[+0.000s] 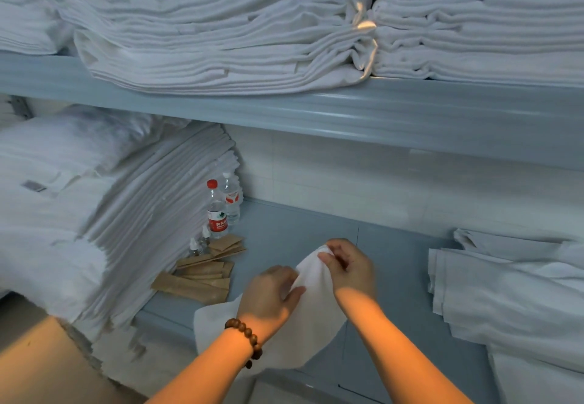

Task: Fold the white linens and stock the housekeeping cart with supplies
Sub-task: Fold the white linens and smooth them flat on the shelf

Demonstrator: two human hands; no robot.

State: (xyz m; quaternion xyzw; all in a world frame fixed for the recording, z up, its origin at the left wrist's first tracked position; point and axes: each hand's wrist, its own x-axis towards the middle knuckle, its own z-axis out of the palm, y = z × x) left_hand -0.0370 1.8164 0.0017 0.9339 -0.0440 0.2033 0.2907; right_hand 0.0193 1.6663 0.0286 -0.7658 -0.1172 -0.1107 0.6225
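A small white towel (316,312) hangs over the front of the grey lower shelf (303,229), lifted at its far end. My right hand (347,269) pinches the towel's raised top corner between thumb and fingers. My left hand (270,290), with a wooden bead bracelet on the wrist, holds the towel's left edge lower down, its fingers curled into the cloth. The towel's lower part drapes past the shelf edge between my forearms.
A tall leaning stack of folded white linens (104,229) fills the shelf's left side. Two water bottles (218,210), small dropper bottles (199,244) and brown paper packets (205,272) lie beside it. Loose white sheets (505,293) sit at right. The upper shelf (347,112) carries linen stacks.
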